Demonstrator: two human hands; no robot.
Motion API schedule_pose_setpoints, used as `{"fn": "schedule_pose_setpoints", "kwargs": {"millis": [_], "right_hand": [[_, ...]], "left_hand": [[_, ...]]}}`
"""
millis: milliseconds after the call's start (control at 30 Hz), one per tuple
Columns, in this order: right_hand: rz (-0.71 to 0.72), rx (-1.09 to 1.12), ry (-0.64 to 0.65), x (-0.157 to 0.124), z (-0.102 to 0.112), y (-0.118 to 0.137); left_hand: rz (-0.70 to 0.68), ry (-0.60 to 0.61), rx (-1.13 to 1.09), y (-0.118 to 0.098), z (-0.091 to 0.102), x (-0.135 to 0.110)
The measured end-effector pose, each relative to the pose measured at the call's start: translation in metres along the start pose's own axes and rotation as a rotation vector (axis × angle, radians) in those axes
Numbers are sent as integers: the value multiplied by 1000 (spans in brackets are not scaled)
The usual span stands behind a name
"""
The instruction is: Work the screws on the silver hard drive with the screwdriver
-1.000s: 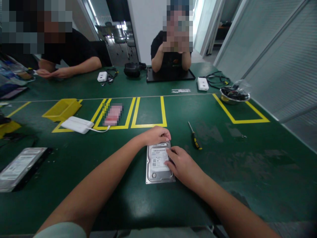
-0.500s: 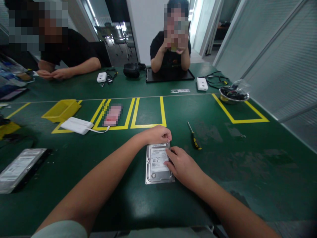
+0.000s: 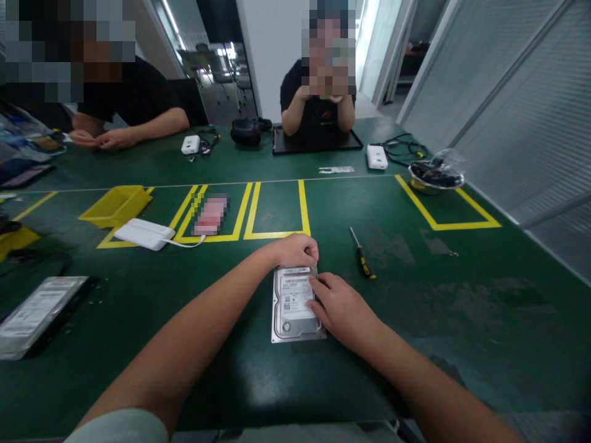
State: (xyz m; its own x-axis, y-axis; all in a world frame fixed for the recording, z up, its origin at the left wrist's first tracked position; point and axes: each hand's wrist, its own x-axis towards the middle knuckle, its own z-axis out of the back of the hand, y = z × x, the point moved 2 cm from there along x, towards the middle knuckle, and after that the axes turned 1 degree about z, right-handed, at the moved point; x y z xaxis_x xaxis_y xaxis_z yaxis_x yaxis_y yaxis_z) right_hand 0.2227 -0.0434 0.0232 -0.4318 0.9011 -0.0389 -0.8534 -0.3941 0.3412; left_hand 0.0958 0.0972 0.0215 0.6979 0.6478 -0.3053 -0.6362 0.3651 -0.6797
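A silver hard drive point(image 3: 290, 314) with a white label lies label side up on the green table in front of me. My left hand point(image 3: 298, 249) is curled at its far edge, fingers bent together over the far right corner; whatever may be between them is hidden. Along the right side of the drive, my right hand point(image 3: 337, 304) grips the edge, with thumb and index finger on the label. A screwdriver point(image 3: 362, 258) with a black and yellow handle lies to the right of my hands.
Another hard drive point(image 3: 37, 314) lies at the left. Beyond are a yellow bin point(image 3: 113, 208), a white power bank point(image 3: 144, 234) cabled to a blurred phone point(image 3: 211, 215), and a metal bowl point(image 3: 436, 178) of dark items. Two people sit across the table.
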Motion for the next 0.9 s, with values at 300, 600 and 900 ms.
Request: {"fn": "schedule_pose_setpoints", "kwargs": {"millis": [300, 600, 900], "right_hand": [[13, -23, -9, 0, 0, 0], [37, -68, -26, 0, 0, 0], [-11, -96, -128, 0, 21, -15]], "left_hand": [[65, -68, -42, -4, -6, -6], [136, -470, 299, -22, -13, -64], [142, -672, 506, -43, -58, -92]]}}
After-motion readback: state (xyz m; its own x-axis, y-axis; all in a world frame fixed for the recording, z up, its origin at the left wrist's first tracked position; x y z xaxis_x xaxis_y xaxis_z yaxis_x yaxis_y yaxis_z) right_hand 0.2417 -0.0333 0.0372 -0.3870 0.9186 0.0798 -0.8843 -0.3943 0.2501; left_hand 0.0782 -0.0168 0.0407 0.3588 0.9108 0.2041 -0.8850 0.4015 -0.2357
